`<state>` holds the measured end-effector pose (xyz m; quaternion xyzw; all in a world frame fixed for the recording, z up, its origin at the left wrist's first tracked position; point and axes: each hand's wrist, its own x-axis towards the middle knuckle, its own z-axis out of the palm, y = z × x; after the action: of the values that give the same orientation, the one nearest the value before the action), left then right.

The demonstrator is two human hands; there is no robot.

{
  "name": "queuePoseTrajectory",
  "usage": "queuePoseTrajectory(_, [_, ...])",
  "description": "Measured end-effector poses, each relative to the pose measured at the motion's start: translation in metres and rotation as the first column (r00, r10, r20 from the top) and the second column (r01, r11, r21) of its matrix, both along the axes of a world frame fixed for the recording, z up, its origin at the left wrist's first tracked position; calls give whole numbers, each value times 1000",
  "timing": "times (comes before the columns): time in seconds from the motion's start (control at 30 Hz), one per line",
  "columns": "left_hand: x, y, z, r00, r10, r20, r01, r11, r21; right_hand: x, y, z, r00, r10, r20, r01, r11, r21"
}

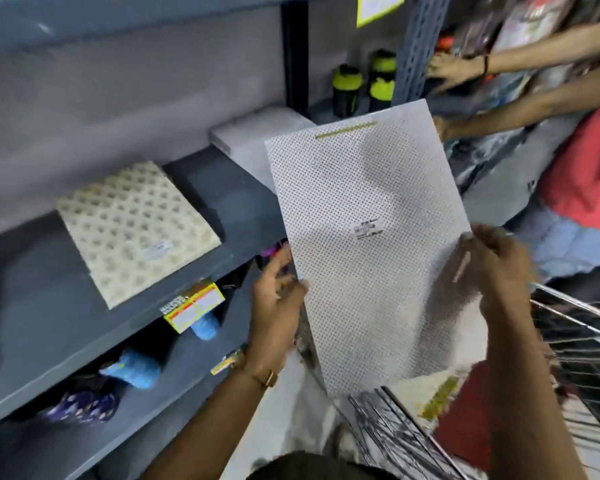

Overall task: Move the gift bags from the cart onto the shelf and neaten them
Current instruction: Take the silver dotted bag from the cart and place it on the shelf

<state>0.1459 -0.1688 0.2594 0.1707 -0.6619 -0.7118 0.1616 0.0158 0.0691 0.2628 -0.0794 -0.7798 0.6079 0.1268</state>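
Two hands hold one flat, white dotted gift bag (pixel 368 244) in the air between the wire cart (pixel 568 344) and the grey shelf (pixel 201 174): the left hand (pixel 274 306) pinches its left edge, fingers curled round the border, and the right hand (pixel 499 268) grips the right edge, thumb on the face. The bag is tilted, its top with the yellow-green handle strip pointing up and away toward the shelf, clear of everything. On the shelf lie a cream lattice-patterned gift bag (pixel 136 230), flat and askew, and farther back a plain pale bag or stack (pixel 253 136), partly hidden behind the held one. More stock shows in the cart, including a cream piece and a red one, blurred. The main risk, as I judge it, lies in the thin edge grips: a stiff, broad sheet held only at its borders can swing or slip if one hand lets go early, and it could drop between shelf and cart. Setting it down carelessly could push the lattice bag farther out of line or toward the shelf's front lip. Another person's arms (pixel 520 60) reach across the upright just to the right, near green-lidded bottles (pixel 347 88); a wide swing of the bag's far corner might brush them. Motion blur leaves the finer finger contact uncertain.
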Motion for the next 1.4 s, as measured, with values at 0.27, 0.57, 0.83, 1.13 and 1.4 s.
queuePoseTrajectory(0.27, [1, -62, 17, 982, 121, -146, -116, 992, 45, -7, -66, 23, 983, 119, -137, -123, 992, -25])
queuePoseTrajectory(0.57, [-25, -69, 17, 967, 224, -123, -249, 932, -263, -55, -98, 27, 962, 231, -146, -227, 973, 41])
queuePoseTrajectory(0.83, [-104, -71, 7, 993, 92, 77, -23, 775, -631, -147, -126, 44, 940, 325, -101, -265, 885, 383])
queuePoseTrajectory(1.13, [-229, -114, -18, 968, 168, 186, -16, 780, -626, -299, -187, 5, 859, 497, 124, -489, 723, 488])
queuePoseTrajectory(1.4, [-274, -133, -42, 936, 172, 308, 35, 823, -567, -347, -218, -25, 810, 557, 186, -549, 607, 575])
